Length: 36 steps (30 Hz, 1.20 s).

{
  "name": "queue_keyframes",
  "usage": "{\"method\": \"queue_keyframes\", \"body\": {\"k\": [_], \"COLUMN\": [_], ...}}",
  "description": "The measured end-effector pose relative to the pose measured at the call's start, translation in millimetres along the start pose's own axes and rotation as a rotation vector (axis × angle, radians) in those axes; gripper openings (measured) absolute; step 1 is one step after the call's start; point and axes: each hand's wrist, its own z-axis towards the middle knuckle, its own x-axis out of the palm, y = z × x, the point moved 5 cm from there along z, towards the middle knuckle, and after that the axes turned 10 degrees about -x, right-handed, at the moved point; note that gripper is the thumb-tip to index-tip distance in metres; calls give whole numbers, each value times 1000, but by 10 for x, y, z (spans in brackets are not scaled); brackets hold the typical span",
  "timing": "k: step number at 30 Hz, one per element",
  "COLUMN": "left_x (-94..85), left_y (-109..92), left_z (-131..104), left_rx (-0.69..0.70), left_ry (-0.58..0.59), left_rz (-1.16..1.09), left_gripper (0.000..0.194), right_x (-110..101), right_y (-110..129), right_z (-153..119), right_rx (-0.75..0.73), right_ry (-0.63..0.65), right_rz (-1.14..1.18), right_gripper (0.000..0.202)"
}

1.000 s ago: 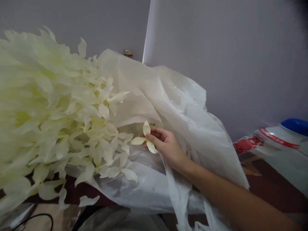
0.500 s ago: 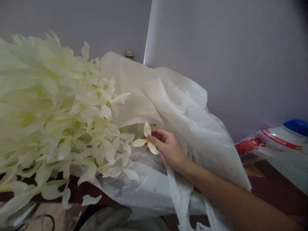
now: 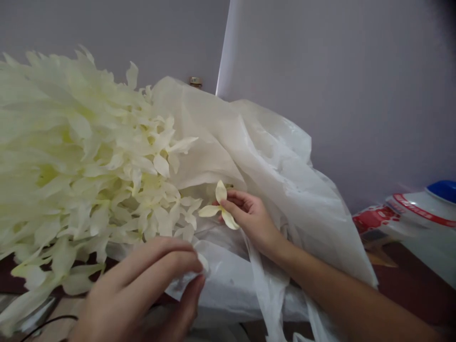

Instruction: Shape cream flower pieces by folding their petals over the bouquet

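My right hand [image 3: 251, 216] pinches a pale cream flower [image 3: 221, 209] between thumb and fingers. Its narrow petals spread out beyond the fingertips, in front of a white plastic bag [image 3: 281, 156]. In the foreground, my left hand [image 3: 146, 289] has its thumb and fingertips drawn together in a pinch. Whether anything sits between those tips I cannot make out. Just behind them shows a white petal [image 3: 203, 262]. A large heap of similar flowers [image 3: 103, 166] fills the left side, partly covered by my left hand.
A white container with a blue lid [image 3: 427, 213] stands at the right edge on a dark red surface [image 3: 409, 280]. Behind everything rises a grey wall [image 3: 320, 71]. A dark cable [image 3: 50, 320] curves at the lower left.
My left hand has come into view from below, in front of the heap's lower edge. My right hand still holds the flower in nearly the same spot. The view has shifted slightly.
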Motion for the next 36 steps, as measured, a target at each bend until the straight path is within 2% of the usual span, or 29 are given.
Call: {"method": "queue_keyframes", "body": {"k": [3, 6, 8, 12, 14, 17, 20, 22, 27, 31, 36], "left_x": [235, 454, 564, 687, 729, 795, 833, 841, 856, 870, 869], "left_y": [-100, -135, -123, -58, -11, 62, 109, 120, 175, 214, 226], "left_z": [65, 17, -17, -55, -72, -100, -123, -134, -153, -134, -94], "left_rx": [-63, -79, -84, -133, -187, -269, -295, -283, -347, -410, -458], "left_ry": [-111, -200, -197, -146, -127, -89, -61, -46, -44, -42, -4], "left_rz": [-20, -73, -130, -275, -345, -472, -568, -597, -651, -686, -705], "left_gripper": [12, 18, 20, 20, 20, 21, 19, 17, 11, 10, 12], "right_x": [5, 1, -1, 39, 56, 135, 170, 183, 242, 266, 222], "right_y": [28, 112, 213, 508, 647, 752, 738, 695, 478, 348, 237], "right_z": [-16, -34, -51, -156, -262, -481, -692, -813, -951, -945, -937], "right_rx": [-22, -41, -63, -211, -300, -410, -496, -581, -655, -637, -537], "right_ry": [6, 22, 60, 229, 243, 306, 201, 61, -174, -238, -301], "right_rz": [-15, -34, -76, -434, -606, -696, -741, -747, -613, -539, -464], "right_gripper": [28, 27, 24, 20, 20, 29, 34, 33, 39, 40, 31]}}
